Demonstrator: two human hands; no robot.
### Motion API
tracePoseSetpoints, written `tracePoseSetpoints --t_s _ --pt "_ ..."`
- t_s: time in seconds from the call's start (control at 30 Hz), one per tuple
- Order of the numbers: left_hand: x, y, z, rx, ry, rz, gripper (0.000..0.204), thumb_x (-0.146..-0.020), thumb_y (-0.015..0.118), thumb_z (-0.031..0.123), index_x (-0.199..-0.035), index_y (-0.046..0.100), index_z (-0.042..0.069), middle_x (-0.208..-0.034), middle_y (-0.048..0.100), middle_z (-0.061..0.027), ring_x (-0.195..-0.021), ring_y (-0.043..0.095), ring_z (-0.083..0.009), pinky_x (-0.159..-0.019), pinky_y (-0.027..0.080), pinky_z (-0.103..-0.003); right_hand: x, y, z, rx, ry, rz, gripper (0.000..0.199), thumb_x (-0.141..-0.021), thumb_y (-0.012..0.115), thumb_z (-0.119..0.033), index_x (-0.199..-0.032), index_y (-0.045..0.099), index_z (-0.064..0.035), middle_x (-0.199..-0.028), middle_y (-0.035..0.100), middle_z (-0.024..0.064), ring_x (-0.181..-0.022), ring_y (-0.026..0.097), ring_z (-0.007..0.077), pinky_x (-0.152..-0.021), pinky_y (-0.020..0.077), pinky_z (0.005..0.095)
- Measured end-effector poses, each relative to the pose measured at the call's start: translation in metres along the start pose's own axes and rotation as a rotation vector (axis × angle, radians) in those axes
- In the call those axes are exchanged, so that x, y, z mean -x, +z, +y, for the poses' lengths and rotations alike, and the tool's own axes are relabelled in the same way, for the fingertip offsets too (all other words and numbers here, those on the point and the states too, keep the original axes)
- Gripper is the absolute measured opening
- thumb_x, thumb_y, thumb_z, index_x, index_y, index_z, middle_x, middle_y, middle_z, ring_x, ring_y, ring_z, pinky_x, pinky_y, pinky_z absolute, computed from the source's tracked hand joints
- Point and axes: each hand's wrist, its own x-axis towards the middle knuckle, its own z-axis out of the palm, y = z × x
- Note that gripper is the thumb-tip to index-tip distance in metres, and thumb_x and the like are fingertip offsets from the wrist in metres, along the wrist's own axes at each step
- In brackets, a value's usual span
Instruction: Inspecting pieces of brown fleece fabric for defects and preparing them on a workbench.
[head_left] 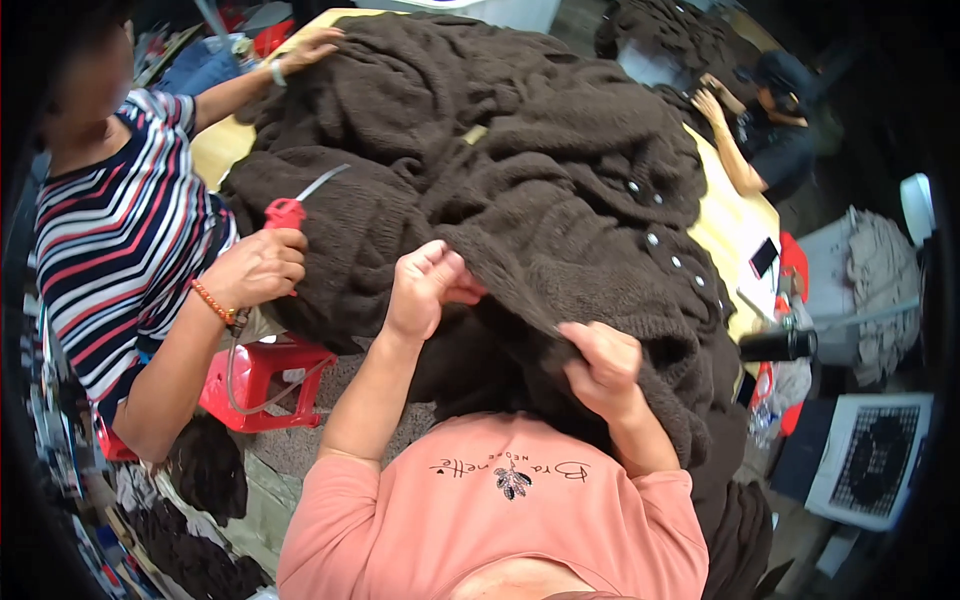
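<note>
While the big dark brown knitted garment (520,170) sprawls over most of the yellow desk (728,225), its near edge is bunched up in both of the wearer's hands. Left hand (425,285) has its grip curled tight around a fold of the knit, and right hand (603,362) is pinching the hem just beside it, so both are holding cloth. I count about six small pale buttons (652,239) running down one edge. One co-worker in a striped top (120,240) has a hand (258,268) on one pair of red-handled scissors (292,207), blades resting on the knit. One red plastic stool (265,380) sits below. Another person (770,130) sits at the far side.
</note>
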Motion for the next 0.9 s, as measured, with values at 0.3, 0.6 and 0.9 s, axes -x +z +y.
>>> tracePoseSetpoints --t_s 0.3,0.6,0.9 --pt "0.029 0.173 0.008 -1.026 0.889 -0.328 0.056 -0.064 0.076 0.021 -0.113 0.056 0.005 -0.111 0.053 -0.0163 -0.106 0.050 -0.0352 -0.090 0.039 -0.043 0.094 -0.129 -0.052 0.009 0.276 0.330 0.027 -0.057 0.051 0.011 -0.081 0.061 0.0039 -0.070 0.062 0.0131 -0.058 0.060 0.0225 -0.057 0.0459 0.0257" --pt "0.053 0.320 -0.043 -0.878 0.817 -0.602 0.015 -0.073 0.067 0.009 -0.087 0.064 0.006 -0.074 0.061 -0.0094 -0.073 0.060 -0.0272 -0.069 0.048 -0.035 0.209 -0.225 -0.064 0.290 0.303 0.605 0.032 -0.056 0.049 0.013 -0.084 0.060 0.0041 -0.067 0.059 0.0144 -0.058 0.059 0.0238 -0.057 0.0456 0.0266" --pt "0.024 0.352 -0.090 -0.147 -0.121 -0.428 0.010 -0.085 0.060 0.006 -0.078 0.064 0.000 -0.071 0.061 0.0017 -0.061 0.052 -0.0041 -0.056 0.042 -0.019 0.305 -0.257 0.040 -0.283 0.854 -0.199 0.021 -0.066 0.070 -0.004 -0.076 0.053 0.0037 -0.068 0.054 0.0095 -0.060 0.051 0.0173 -0.058 0.0419 0.0308"
